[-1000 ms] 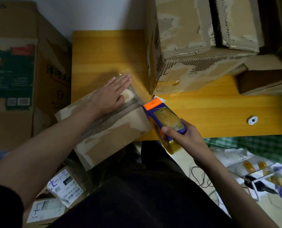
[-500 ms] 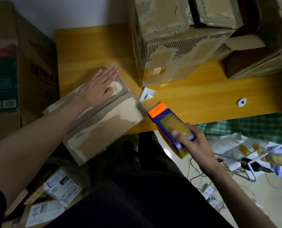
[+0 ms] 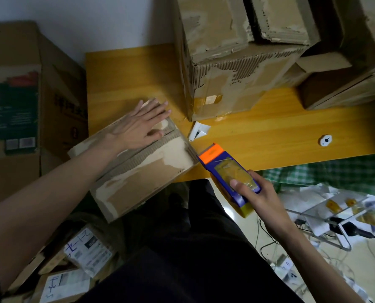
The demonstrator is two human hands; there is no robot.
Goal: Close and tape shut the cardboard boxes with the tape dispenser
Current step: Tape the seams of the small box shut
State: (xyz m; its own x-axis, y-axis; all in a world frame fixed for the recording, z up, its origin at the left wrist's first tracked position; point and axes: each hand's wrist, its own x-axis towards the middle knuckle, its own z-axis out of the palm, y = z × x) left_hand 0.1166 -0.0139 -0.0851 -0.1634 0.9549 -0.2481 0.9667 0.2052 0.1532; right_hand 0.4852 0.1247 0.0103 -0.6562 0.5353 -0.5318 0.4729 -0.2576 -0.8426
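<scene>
A small worn cardboard box point(image 3: 147, 171) lies tilted over the front left edge of the yellow table point(image 3: 258, 136), its flaps down. My left hand point(image 3: 138, 125) rests flat on its far flap, fingers spread. My right hand point(image 3: 258, 197) grips a blue and orange tape dispenser point(image 3: 228, 173) just right of the box's near corner, orange end close to that corner. Whether tape links them I cannot tell.
A large torn cardboard box point(image 3: 232, 62) stands at the back of the table, more boxes point(image 3: 346, 73) to its right. A white paper scrap point(image 3: 198, 131) and a small white disc point(image 3: 325, 140) lie on the table. A tall printed carton point(image 3: 24, 101) stands left. Labelled parcels point(image 3: 88, 250) and cables cover the floor.
The dispenser first drew back from the box's corner toward me, then came forward to it again. My left hand stayed flat on the flap.
</scene>
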